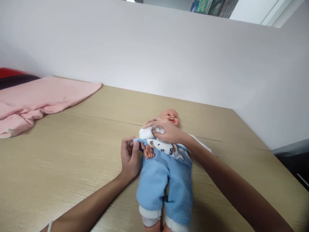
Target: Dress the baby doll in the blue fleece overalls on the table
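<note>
A baby doll (169,115) lies on its back on the table, head toward the wall. It wears a fleecy blue romper (154,183) with white cuffs and an animal face on the chest. My left hand (130,154) pinches a blue edge of the romper beside the doll's small hand (148,152). Across the doll's chest reaches my right hand (166,130), its fingers curled at the white cloth (145,133) near the shoulder. What lies under these fingers is partly hidden. A white piece (201,143) shows beyond my right forearm.
A pink cloth (45,96) spreads over the left part of the wooden table (84,154), with a red and black item (14,77) behind it. The white wall (145,58) borders the far side. Something dark (294,161) stands past the right edge.
</note>
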### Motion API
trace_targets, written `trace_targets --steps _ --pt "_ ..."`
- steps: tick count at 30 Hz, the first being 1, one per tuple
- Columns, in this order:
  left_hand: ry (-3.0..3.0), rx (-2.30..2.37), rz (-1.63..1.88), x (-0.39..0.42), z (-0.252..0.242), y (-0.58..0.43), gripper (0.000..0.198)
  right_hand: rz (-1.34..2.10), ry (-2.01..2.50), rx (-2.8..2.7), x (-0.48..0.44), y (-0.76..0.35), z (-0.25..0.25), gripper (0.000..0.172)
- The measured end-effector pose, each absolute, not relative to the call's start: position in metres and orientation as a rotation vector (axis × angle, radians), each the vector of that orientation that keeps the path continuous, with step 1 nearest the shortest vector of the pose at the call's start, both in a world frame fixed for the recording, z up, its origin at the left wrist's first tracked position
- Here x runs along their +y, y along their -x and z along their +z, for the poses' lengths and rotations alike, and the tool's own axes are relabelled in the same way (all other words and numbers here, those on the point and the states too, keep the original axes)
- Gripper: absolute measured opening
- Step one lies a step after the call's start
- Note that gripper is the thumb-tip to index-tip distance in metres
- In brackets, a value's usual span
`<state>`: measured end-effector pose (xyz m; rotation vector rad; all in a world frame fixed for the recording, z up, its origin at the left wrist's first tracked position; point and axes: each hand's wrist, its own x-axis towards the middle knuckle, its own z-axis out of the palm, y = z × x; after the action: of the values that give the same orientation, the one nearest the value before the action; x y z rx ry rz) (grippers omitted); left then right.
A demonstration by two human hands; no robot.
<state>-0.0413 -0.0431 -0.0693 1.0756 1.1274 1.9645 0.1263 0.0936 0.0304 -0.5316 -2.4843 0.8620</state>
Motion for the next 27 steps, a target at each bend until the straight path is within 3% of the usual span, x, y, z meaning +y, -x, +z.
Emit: trace_targets --steps 8,13,20,27 --pt "-0.867 1.170 1.865 -0.021 -0.081 0.053 0.035 0.867 0.937 -2.574 0.046 -0.158 0.044 0.030" --pt "-0.712 1.042 1.684 -0.001 -0.085 0.063 0.042 1.123 0.954 -2.152 0.049 -0.159 0.014 0.032" --pt "-0.949 1.070 1.527 0.017 -0.075 0.074 0.046 1.561 0.993 -1.454 0.064 -0.170 -0.025 0.054" --pt "-0.882 1.002 1.353 0.036 -0.063 0.086 0.042 1.595 0.969 -1.371 0.069 -0.173 -0.038 0.050"
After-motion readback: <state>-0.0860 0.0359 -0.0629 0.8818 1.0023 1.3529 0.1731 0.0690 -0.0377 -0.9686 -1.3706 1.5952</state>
